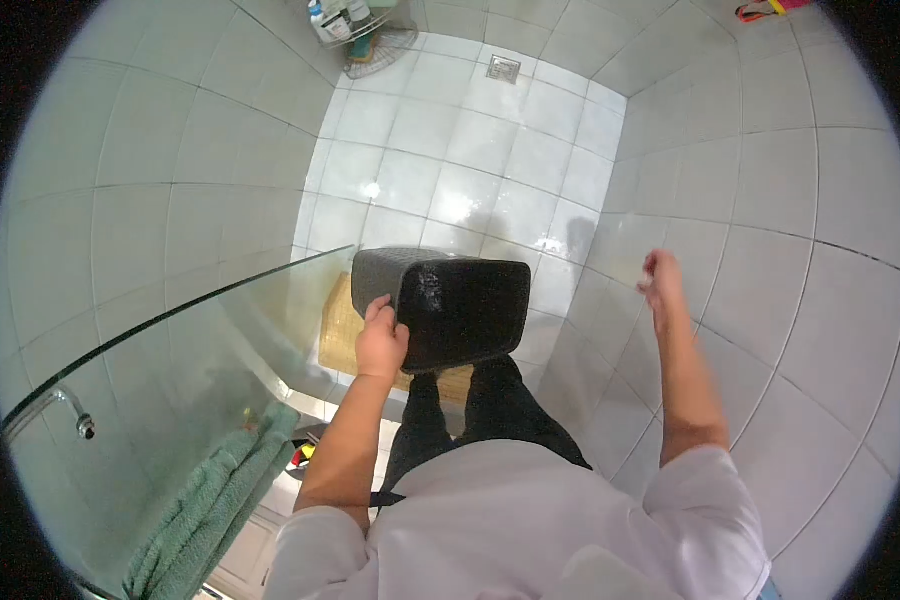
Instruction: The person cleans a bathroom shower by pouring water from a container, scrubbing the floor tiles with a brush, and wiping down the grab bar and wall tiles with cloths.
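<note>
Gripped right now at its left rim by the left hand [382, 342], the black rectangular plastic bin [463, 312] is held mid-frame, a tan mat [338, 332] half-hidden behind; right of centre, the blurred right hand [660, 280] is raised, its closure impossible to tell.

Decent room's left past the bin [378, 275] tbh: a hand could be passed over the tile floor [450, 160] toward the wire rack [395, 40] in the far left corner. The left side's blocked by the glass panel [200, 330] and, nearer, the towel [210, 500]. 1 gap's left between bin and right hand [660, 280], bounded by the right wall [760, 280].
</note>
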`<state>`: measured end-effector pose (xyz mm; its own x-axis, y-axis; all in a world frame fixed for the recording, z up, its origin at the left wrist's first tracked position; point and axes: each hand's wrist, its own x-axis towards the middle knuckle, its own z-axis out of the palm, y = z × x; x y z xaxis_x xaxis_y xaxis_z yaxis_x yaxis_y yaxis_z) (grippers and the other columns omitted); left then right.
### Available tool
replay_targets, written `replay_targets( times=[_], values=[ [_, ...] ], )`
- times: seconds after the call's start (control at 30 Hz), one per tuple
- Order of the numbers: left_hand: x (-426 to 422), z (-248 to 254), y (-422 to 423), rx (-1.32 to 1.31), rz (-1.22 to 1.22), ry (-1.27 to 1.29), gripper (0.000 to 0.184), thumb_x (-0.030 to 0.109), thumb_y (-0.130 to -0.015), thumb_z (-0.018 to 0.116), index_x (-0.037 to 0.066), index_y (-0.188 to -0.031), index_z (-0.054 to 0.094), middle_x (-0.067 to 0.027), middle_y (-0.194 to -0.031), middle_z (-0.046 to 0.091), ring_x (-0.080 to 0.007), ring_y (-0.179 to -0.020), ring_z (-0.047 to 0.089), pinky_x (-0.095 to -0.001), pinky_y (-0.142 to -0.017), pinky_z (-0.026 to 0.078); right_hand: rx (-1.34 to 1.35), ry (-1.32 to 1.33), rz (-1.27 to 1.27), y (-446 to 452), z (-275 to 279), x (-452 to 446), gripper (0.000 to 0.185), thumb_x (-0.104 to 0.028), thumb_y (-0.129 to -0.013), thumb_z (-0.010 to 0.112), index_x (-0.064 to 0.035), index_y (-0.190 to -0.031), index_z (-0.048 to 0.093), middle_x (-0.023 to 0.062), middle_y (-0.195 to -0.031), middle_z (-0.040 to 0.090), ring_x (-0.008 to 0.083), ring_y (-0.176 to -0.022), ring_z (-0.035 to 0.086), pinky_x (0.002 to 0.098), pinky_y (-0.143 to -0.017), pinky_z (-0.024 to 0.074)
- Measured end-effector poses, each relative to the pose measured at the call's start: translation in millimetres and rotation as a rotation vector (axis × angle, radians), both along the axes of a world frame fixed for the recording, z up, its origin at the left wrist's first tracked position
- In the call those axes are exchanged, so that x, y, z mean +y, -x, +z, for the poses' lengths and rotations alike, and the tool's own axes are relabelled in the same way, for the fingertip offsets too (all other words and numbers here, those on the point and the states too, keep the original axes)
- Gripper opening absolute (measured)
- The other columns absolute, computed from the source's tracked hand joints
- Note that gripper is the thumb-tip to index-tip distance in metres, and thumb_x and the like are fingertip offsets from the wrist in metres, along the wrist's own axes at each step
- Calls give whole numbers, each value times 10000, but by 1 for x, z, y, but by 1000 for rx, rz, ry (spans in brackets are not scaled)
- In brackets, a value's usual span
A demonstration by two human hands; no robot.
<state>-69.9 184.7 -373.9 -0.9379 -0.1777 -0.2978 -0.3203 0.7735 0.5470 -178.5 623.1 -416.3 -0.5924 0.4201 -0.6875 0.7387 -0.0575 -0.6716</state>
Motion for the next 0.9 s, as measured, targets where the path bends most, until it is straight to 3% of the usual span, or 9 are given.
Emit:
replay_targets(
  times=[0.03, 0.1, 0.13, 0.27, 0.37, 0.57, 0.63, 0.7, 0.9],
  values=[
    [-3, 2, -3, 2, 6, 4, 93, 93, -660, 489, 27, -720, 462, -103, -1117, 460, -337, -749, 531, -388, -630, 441, -26, -64, -13, 28, 0, 0, 176, -263, -717, 474, -141, -603, 418, -9, -589, 379, 148, -555, 353, 465, -613, 346],
    [-9, 5, -8, -18, 38, -14, 94, 99, -657, 495, 24, -699, 457, -108, -1111, 463, -339, -747, 528, -386, -627, 439, -77, -659, 743, 74, -63, 57, 126, -211, -702, 498, -135, -629, 429, -3, -599, 412, 142, -571, 376, 523, -618, 337],
    [-11, 6, -10, -17, 35, -13, 94, 99, -657, 495, 24, -699, 457, -108, -1111, 463, -339, -747, 528, -386, -627, 439, -78, -657, 740, 93, -85, 77, 126, -211, -702, 498, -135, -629, 429, -3, -599, 412, 142, -571, 376, 523, -618, 337],
    [-14, 13, -11, -42, 44, 22, 92, 94, -656, 500, 20, -681, 451, -114, -1108, 464, -338, -748, 527, -387, -624, 433, 136, -605, 292, 145, -135, 126, 180, -259, -731, 515, -85, -734, 469, -2, -724, 515, 156, -744, 500, 591, -789, 244],
    [-12, 12, -11, -43, 64, 11, 92, 89, -657, 504, 19, -675, 447, -113, -1108, 464, -333, -752, 528, -387, -622, 430, 433, 75, -359, 130, 1, 34, 140, -227, -729, 495, -90, -757, 498, 37, -810, 557, 198, -829, 527, 335, -752, 384],
    [-14, 8, -10, -28, 100, -20, 122, 93, -654, 520, 8, -660, 434, -114, -1107, 464, -318, -760, 531, -378, -618, 429, 703, 220, -371, 52, 53, 11, 115, -211, -767, 464, -104, -804, 488, 8, -877, 550, 145, -936, 466, 411, -874, 245],
    [-18, 0, -11, 14, 88, -27, 128, 94, -653, 523, 4, -657, 432, -115, -1106, 465, -315, -762, 531, -375, -618, 429, 682, 244, -331, 14, 59, 9, 128, -211, -794, 445, -94, -792, 500, 14, -869, 539, 134, -942, 454, 358, -920, 216],
    [-24, -14, -17, 171, 10, 5, 116, 90, -648, 517, 3, -660, 442, -114, -1100, 471, -304, -759, 534, -368, -615, 430, 598, 245, -326, -31, 53, 11, 115, -203, -795, 447, -98, -798, 493, 9, -863, 529, 127, -912, 458, 306, -865, 274],
    [-20, -1, -17, 22, 131, -81, 103, 85, -637, 512, 4, -668, 457, -114, -1087, 485, -290, -820, 527, -358, -645, 430, 99, 20, -108, -144, 7, 8, 97, -200, -775, 450, -105, -791, 462, 7, -757, 493, 109, -702, 452, 234, -568, 348]
  ],
)
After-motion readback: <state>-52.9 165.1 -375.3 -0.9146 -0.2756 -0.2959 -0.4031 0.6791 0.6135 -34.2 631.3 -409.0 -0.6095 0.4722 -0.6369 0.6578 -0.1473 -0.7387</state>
